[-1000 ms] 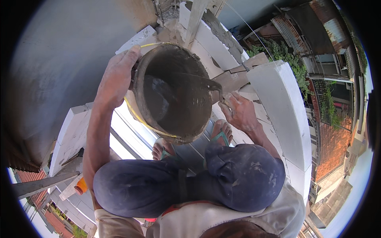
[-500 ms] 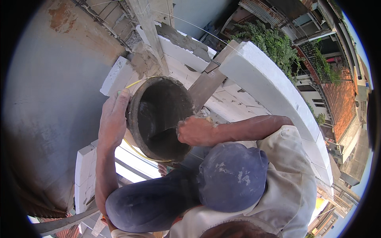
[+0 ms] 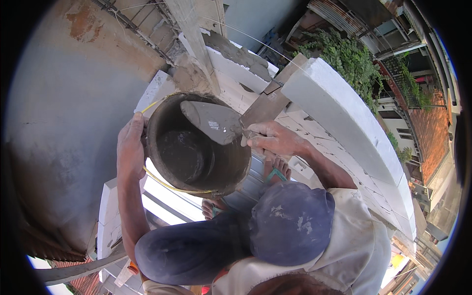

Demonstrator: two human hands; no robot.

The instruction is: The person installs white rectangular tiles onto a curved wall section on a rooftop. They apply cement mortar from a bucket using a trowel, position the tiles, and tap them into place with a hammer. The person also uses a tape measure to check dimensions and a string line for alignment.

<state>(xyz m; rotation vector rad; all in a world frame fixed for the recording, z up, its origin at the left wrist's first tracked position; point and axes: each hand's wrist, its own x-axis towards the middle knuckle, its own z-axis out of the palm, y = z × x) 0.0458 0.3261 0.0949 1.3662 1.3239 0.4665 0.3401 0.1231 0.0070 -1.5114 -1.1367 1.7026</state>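
Observation:
A dark, mortar-crusted bucket (image 3: 233,172) is tilted so that its mouth faces me. My left hand (image 3: 130,152) grips its left rim, the fingers partly hidden behind the edge. Wet grey residue coats the inside, and a yellow handle (image 3: 169,186) hangs round the outside. In my right hand (image 3: 278,139) is a trowel, closed in the fingers near the bucket's right rim. The trowel's blade (image 3: 211,122) lies across the upper part of the bucket's mouth, covered with wet, shiny grey mortar. Most of the trowel's handle is hidden by the hand.
White block walls run along the right (image 3: 344,113) and behind the bucket, one course topped with grey mortar (image 3: 236,51). A wooden post (image 3: 194,44) and a taut string stand beyond. At left rises a grey plastered wall (image 3: 83,132). My sandalled feet (image 3: 278,167) rest below the bucket.
My right hand has come up and out of the bucket to the right, lifting the mortar-covered trowel blade into view. The bucket has tilted more toward me, with my left hand still on its rim.

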